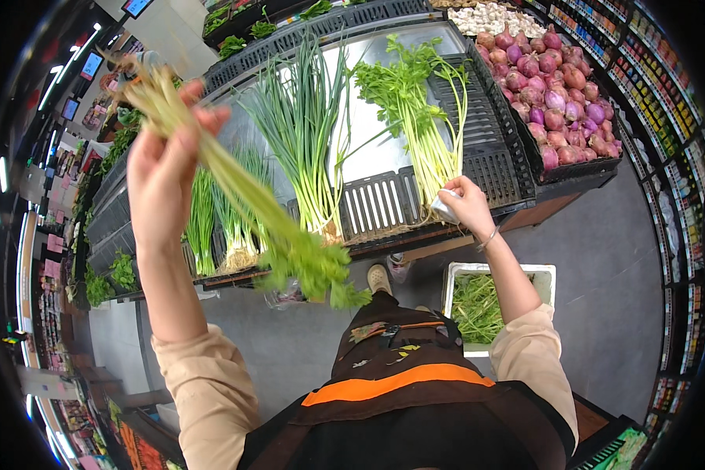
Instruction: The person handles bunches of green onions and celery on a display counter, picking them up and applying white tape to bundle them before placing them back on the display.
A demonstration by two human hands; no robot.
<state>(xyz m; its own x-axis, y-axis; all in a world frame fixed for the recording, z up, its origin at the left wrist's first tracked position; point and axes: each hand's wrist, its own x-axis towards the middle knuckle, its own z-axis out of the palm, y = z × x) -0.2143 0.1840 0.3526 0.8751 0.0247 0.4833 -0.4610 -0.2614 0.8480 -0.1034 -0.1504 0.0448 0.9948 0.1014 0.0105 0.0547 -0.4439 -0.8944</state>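
Note:
My left hand (164, 170) is raised and holds a bunch of celery (249, 191) near its root end. The bunch slants down to the right, leaves lowest, and is blurred. My right hand (471, 207) pinches a small white object (445, 207) at the base of another celery bunch (426, 138). What the white object is, I cannot tell. This second bunch lies on the sloping display stand, leaves towards the back. To its left are long green onions (302, 129) with white stems, and further left shorter scallions (238, 223) and a bundle of thin green stalks (201, 214).
Red onions (555, 100) fill a crate at the right, with garlic bulbs (493, 20) behind. A white foam box (547, 294) holding loose greens (476, 305) stands on the floor by my right arm. Black slotted plastic panels (373, 205) edge the stand. Stocked shelves (670, 135) line the right.

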